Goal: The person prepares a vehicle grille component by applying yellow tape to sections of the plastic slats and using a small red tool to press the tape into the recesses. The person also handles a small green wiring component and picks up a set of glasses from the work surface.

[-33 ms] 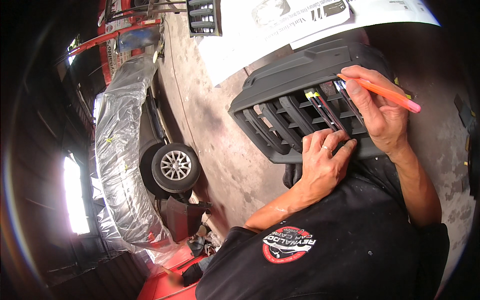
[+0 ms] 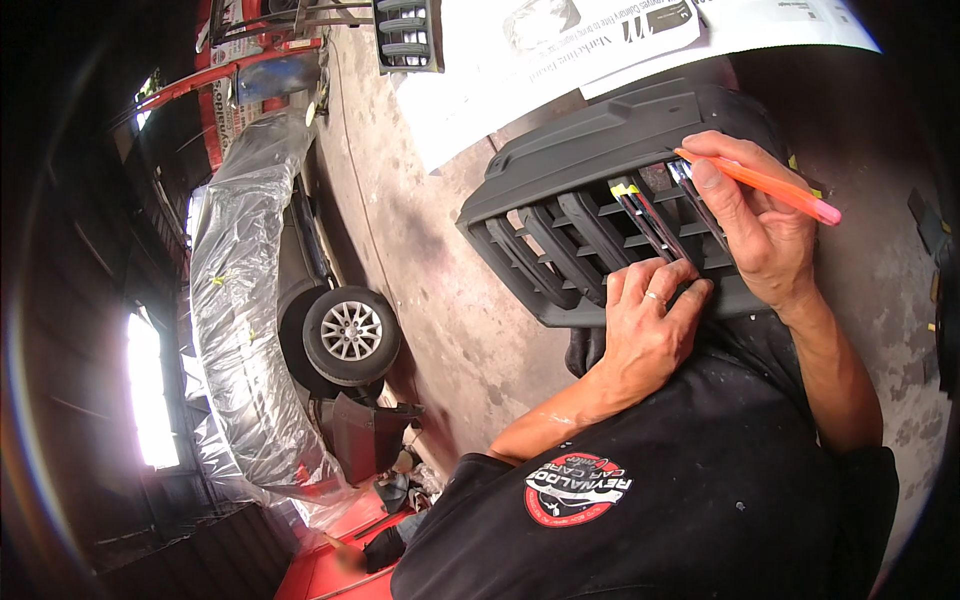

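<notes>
A black plastic car grille [image 2: 590,125] with slanted slats rests tilted across my lap. Between my right hand's [image 2: 760,210] thumb and fingers is a slim orange pen-like tool [image 2: 765,182] with a pink end. Its tip points at the upper end of a slat with shiny, light-reflecting strips. My left hand [image 2: 645,315], with a ring on one finger, has its fingers bent and pressed together on the lower ends of the middle slats. Yellow tape [image 2: 625,189] marks the top of a glossy slat nearby. What lies under the left fingertips is hidden.
To the left stands a car under clear plastic sheeting [image 2: 240,320], its front wheel [image 2: 350,336] showing. A large white printed sheet [image 2: 480,75] lies beyond the grille, beside another slatted grille [image 2: 405,35]. Concrete floor [image 2: 450,310] runs between the car and me.
</notes>
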A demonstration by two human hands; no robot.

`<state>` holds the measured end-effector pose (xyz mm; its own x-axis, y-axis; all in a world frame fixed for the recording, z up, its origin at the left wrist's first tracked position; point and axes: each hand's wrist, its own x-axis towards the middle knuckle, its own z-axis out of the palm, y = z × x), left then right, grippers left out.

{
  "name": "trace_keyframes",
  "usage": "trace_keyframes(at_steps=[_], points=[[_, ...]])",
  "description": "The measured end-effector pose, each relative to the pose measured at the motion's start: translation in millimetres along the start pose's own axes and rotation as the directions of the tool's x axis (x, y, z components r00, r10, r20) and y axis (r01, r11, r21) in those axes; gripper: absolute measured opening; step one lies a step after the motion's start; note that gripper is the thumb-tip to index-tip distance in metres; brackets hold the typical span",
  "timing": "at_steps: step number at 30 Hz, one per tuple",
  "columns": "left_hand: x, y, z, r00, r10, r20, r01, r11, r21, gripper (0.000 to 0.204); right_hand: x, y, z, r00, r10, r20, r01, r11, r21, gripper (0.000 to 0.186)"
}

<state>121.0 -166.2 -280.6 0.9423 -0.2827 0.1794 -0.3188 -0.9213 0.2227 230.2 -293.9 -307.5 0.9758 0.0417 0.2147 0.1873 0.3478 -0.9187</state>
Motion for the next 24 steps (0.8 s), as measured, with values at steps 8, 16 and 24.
trace_keyframes(at_steps=[8, 16, 24], points=[[5.7, -4.0, 5.4, 0.996, -0.026, 0.083, 0.032, 0.997, -0.072, 0.025, 2.2, 3.3, -4.0, 0.998, -0.052, 0.042, 0.057, 0.993, -0.104, 0.015], [12.2, -17.6, -2.2, 0.970, 0.098, 0.220, -0.061, 0.984, -0.167, 0.021, 0.8, 4.1, -3.9, 0.994, -0.088, 0.057, 0.095, 0.988, -0.124, 0.017], [14.4, -25.3, -7.2, 0.950, 0.135, 0.283, -0.074, 0.974, -0.216, 0.017, -2.2, 3.0, -2.6, 0.995, -0.073, 0.070, 0.083, 0.985, -0.149, 0.016]])
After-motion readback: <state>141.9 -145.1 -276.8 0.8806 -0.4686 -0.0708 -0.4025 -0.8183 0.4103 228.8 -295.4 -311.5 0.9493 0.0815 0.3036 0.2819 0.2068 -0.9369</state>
